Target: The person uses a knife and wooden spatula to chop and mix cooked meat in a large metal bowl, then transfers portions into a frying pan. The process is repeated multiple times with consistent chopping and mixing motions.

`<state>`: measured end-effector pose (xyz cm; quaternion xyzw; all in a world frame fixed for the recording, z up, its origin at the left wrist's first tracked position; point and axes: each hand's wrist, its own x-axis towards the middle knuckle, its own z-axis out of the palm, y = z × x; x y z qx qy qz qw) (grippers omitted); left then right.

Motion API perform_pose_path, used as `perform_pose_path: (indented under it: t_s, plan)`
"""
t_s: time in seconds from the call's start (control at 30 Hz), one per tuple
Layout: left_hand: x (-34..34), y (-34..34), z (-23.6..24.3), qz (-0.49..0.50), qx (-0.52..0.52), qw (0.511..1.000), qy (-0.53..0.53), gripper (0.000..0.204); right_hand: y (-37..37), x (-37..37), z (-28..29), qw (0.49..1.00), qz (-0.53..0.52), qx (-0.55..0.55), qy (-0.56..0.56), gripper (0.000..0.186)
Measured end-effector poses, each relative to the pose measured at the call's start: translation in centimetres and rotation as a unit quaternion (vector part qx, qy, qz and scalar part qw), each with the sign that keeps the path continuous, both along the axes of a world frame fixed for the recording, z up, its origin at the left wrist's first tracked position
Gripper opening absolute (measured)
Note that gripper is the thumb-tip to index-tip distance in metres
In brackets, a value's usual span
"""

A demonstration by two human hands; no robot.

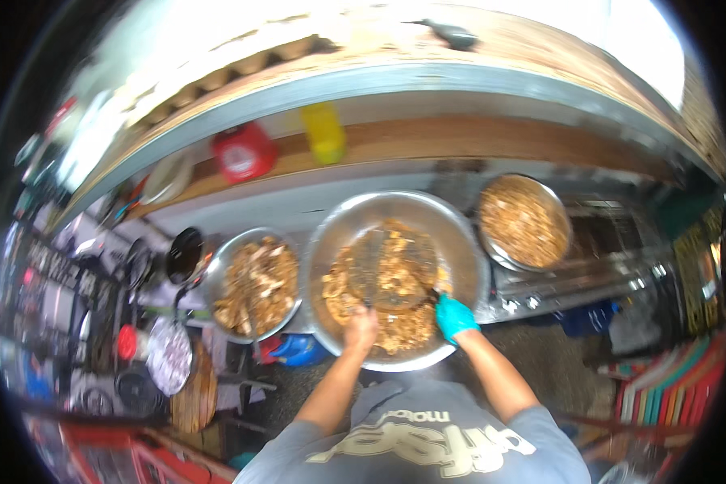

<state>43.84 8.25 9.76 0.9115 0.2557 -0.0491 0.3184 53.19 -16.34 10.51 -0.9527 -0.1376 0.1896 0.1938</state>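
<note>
In the head view, gripping a dark, round, mesh-like utensil (367, 266), blurred, with the bare left hand (360, 329) at its near edge and the teal-gloved right hand (456, 319) at its right edge. Holding it inside the large steel bowl (458, 234), amid orange-brown food pieces (405, 332), while facing a smaller left bowl (217, 277) and a smaller right bowl (498, 253), both holding food, along the bench (532, 295).

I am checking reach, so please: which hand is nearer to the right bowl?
Right: the right hand is left of the right bowl, toward the body; the left hand is farther left.
</note>
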Motion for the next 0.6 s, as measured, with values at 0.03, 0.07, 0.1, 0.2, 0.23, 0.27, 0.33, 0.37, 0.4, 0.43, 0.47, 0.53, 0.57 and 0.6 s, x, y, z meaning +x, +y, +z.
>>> perform_pose_path:
  t_s: [0.03,0.07,0.1,0.2,0.23,0.27,0.33,0.37,0.4,0.43,0.47,0.53,0.57,0.6]
  plan:
    - [-0.1,-0.2,0.1,-0.023,0.046,0.999,-0.008,0.035,-0.4,-0.5,0.2,0.999,0.02,0.011,-0.04,0.037]
    - [0.1,0.0,0.2,-0.084,0.089,0.992,0.038,0.035,-1.1,-1.0,0.6,0.998,0.038,0.014,-0.052,0.037]
    - [-0.1,-0.3,0.3,-0.071,0.08,0.994,0.014,0.032,-1.6,-1.4,1.0,0.998,0.028,0.014,-0.045,0.038]
    - [0.1,-0.3,0.5,-0.011,0.067,0.998,-0.01,0.024,-3.5,-2.1,2.1,0.995,0.011,-0.028,-0.09,0.046]
    - [0.0,-0.3,0.6,0.001,0.027,1.0,-0.003,0.024,-3.7,-2.2,2.2,0.996,0.015,-0.031,-0.077,0.047]
    - [0.1,-0.4,0.7,0.007,0.032,0.999,-0.005,0.025,-3.9,-2.2,2.3,0.997,0.001,-0.056,-0.058,0.048]
    - [0.0,-0.4,0.9,-0.032,0.01,0.998,0.044,0.027,-3.7,-2.4,2.2,0.996,0.025,-0.047,-0.066,0.047]
    - [0.0,-0.3,1.0,-0.068,0.075,0.994,0.041,0.027,-3.5,-2.5,2.0,0.996,0.039,-0.045,-0.067,0.047]
    - [-0.1,-0.3,1.1,-0.064,0.063,0.996,0.009,0.028,-3.5,-2.7,1.9,0.996,0.032,-0.042,-0.07,0.047]
    - [-0.1,-0.3,1.1,-0.052,0.055,0.997,-0.009,0.03,-3.4,-2.8,1.8,0.996,0.031,-0.038,-0.071,0.047]
    - [-0.1,-0.2,1.1,-0.031,0.061,0.996,-0.059,0.031,-3.4,-2.9,1.7,0.996,0.025,-0.035,-0.072,0.047]
    - [-0.1,0.0,1.0,-0.01,0.018,1.0,-0.017,0.031,-3.4,-3.2,1.6,0.997,0.011,-0.04,-0.066,0.047]
    - [-0.1,0.0,1.0,-0.005,0.004,1.0,-0.015,0.031,-3.3,-3.3,1.6,0.997,0.009,-0.046,-0.058,0.048]
    - [-0.2,0.1,1.0,-0.013,-0.024,0.999,0.017,0.031,-3.3,-3.4,1.7,0.997,0.002,-0.058,-0.054,0.048]
